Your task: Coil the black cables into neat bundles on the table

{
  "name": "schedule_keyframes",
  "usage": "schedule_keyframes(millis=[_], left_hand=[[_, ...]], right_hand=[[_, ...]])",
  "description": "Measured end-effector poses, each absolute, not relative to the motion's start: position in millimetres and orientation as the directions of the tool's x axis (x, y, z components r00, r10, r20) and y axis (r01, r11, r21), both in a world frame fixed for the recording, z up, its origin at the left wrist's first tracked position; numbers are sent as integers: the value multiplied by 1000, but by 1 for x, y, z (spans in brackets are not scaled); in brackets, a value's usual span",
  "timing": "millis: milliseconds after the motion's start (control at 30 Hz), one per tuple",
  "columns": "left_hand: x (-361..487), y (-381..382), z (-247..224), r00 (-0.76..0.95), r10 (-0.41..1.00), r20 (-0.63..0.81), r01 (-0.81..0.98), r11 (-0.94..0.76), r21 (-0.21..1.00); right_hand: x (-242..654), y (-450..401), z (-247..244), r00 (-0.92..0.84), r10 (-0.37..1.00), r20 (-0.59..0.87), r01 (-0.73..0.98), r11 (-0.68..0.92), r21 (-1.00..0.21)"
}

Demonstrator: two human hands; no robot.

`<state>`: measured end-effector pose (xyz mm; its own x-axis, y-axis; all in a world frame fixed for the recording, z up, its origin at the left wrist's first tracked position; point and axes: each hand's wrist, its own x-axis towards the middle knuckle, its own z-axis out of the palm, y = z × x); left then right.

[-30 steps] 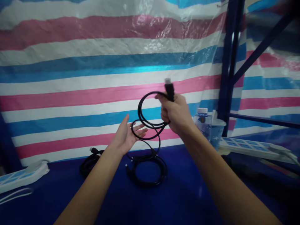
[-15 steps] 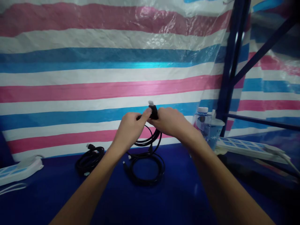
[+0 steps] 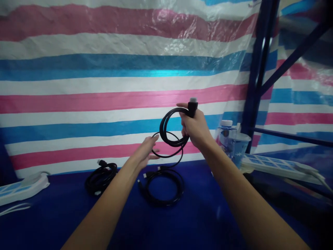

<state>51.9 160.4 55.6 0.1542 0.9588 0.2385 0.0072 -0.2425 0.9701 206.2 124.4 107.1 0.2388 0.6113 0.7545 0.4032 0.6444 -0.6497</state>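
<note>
In my right hand [image 3: 195, 125] is a black cable [image 3: 164, 125], partly looped, its plug with a pale cap [image 3: 193, 106] pointing up above my fist. The loops hang to the left of that hand, and a looser strand runs down toward the table. Beside this lower strand, my left hand [image 3: 147, 151] has its fingers apart; whether it touches the cable I cannot tell. Below lies a coiled black cable [image 3: 179, 189] with small plugs at its left side. Another bundled black cable [image 3: 100, 178] rests on the table behind my left forearm.
A water bottle [image 3: 225, 133] and a paper cup [image 3: 240, 149] stand at the right, near a white power strip [image 3: 281, 165]. Another power strip [image 3: 24, 189] lies at the left edge. Behind the blue table [image 3: 197, 208] hangs a striped tarp [image 3: 104, 83], with a dark metal frame [image 3: 256, 80] at the right.
My hands have moved apart. The right rose to the right with the plug and looped cable; the left let go near the plug, dropped lower and opened its fingers.
</note>
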Motion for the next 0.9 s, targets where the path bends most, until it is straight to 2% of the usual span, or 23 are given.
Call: schedule_keyframes(millis=[67,133,167,233,267,333,400,467,567,600,633,700,733,767,800,833,900], left_hand=[[61,156,58,189,946,262,-64,-254,965],[67,145,67,188,894,407,-45,-406,913],[69,140,72,195,842,503,41,-520,853],[67,130,81,262,700,664,312,-713,628],[65,127,84,318,639,701,436,-755,490],[60,126,88,405,571,714,570,-768,292],[54,129,87,464,546,698,607,-769,198],[50,132,86,498,543,676,623,-767,157],[47,130,88,511,525,680,597,-786,158],[46,128,90,496,507,705,574,-801,171],[44,127,93,470,482,740,544,-818,187],[38,126,100,392,414,822,484,-852,199],[32,127,104,335,374,865,468,-863,192],[26,130,107,260,334,906,469,-864,184],[19,134,109,164,297,941,489,-853,184],[12,139,110,42,264,964,525,-826,204],[1,150,107,-244,227,943,566,-757,328]], right_hand=[[204,127,104,175,590,788,551,605,-575],[200,132,99,43,614,788,765,487,-421],[198,134,97,-22,649,761,843,421,-334],[194,136,93,-91,724,684,925,316,-211],[193,136,91,-95,749,655,943,279,-183],[189,131,91,-69,774,629,963,218,-162],[185,123,93,-33,795,606,979,147,-139],[182,113,96,-10,807,590,988,101,-120],[179,107,102,-67,803,592,985,148,-88],[180,108,104,-99,797,596,975,196,-101],[181,111,104,-109,791,602,950,262,-172],[187,119,104,2,780,626,761,405,-506],[191,123,103,104,779,619,580,458,-674],[196,126,103,208,779,592,381,493,-782],[200,128,104,296,774,559,218,515,-829],[204,129,105,364,760,539,124,533,-837],[210,129,110,455,718,526,39,575,-818]])
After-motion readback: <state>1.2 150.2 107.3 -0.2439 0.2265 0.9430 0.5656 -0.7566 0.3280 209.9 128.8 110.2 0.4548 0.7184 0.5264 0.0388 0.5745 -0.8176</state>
